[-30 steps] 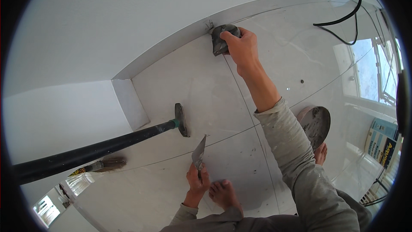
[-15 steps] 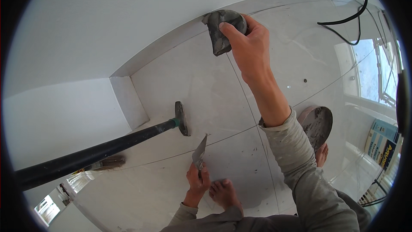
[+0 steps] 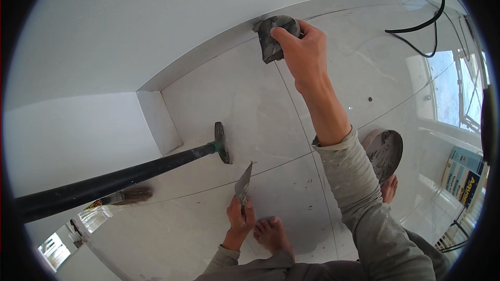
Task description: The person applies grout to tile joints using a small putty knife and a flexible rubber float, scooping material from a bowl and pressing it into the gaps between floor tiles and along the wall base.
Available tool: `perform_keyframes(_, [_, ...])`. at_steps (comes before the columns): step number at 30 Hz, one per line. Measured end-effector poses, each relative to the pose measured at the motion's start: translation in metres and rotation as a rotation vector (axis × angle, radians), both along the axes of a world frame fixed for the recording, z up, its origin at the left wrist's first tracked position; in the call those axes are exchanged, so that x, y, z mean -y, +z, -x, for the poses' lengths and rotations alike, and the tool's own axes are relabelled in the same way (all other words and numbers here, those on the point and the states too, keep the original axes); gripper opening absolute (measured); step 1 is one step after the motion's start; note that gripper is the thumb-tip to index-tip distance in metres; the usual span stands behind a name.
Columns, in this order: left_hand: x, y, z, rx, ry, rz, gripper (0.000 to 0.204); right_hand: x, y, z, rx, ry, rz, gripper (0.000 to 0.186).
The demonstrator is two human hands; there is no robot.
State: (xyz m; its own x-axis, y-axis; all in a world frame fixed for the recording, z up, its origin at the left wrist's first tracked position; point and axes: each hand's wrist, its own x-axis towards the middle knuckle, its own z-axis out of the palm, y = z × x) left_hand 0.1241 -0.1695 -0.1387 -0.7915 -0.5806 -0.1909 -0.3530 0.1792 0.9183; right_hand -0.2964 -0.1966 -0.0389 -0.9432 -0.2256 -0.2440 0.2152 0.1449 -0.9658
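Observation:
My left hand (image 3: pixel 240 222) is closed around the handle of a small pointed trowel (image 3: pixel 242 184). Its grey blade points away from me, with a bit of grey paste at the tip. Stretched far forward, my right hand (image 3: pixel 307 47) grips a dark grey, paste-smeared pad (image 3: pixel 271 44) with one rounded edge. The thumb presses on its face, and the other fingers are partly hidden behind it. The pad's far corner is against the grey skirting (image 3: pixel 192 57) at the foot of the white wall, or very near it; I cannot tell which.
A shallow round pan (image 3: pixel 385 153) with grey residue stands beside my right foot. A black pole (image 3: pixel 125 179) with a flat foot slants in from the left, above a brush (image 3: pixel 136 194). Black cable (image 3: pixel 416 28) lies at the far right, and a blue-and-white package (image 3: pixel 462 174) nearer.
My right hand and the pad have shifted slightly to the right along the skirting, the pad tilting a little. The trowel in my left hand has hardly moved.

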Motion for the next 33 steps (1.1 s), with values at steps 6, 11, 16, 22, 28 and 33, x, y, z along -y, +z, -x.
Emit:
perform_keyframes(6, [-0.001, -0.002, 0.001, -0.017, -0.005, 0.007, 0.022, 0.004, 0.000, 0.004, 0.011, -0.043, 0.045, 0.024])
perform_keyframes(11, [0.001, 0.001, 0.004, -0.027, -0.011, 0.018, 0.023, 0.010, 0.011, -0.002, -0.079, -0.059, 0.011, 0.019])
perform_keyframes(16, [-0.001, 0.001, 0.003, -0.026, -0.024, 0.030, 0.022, 0.024, 0.022, -0.024, -0.192, -0.039, -0.132, 0.027])
perform_keyframes(22, [-0.001, 0.002, 0.004, -0.009, 0.025, 0.024, 0.021, 0.022, -0.008, -0.067, -0.137, 0.069, -0.137, 0.026])
perform_keyframes(28, [0.001, 0.005, 0.009, -0.051, 0.006, 0.102, 0.036, -0.024, 0.000, -0.045, -0.169, 0.094, -0.315, 0.025])
perform_keyframes(33, [0.000, 0.000, 0.007, -0.044, 0.000, 0.071, 0.033, -0.009, -0.015, -0.023, -0.266, -0.010, -0.390, 0.024])
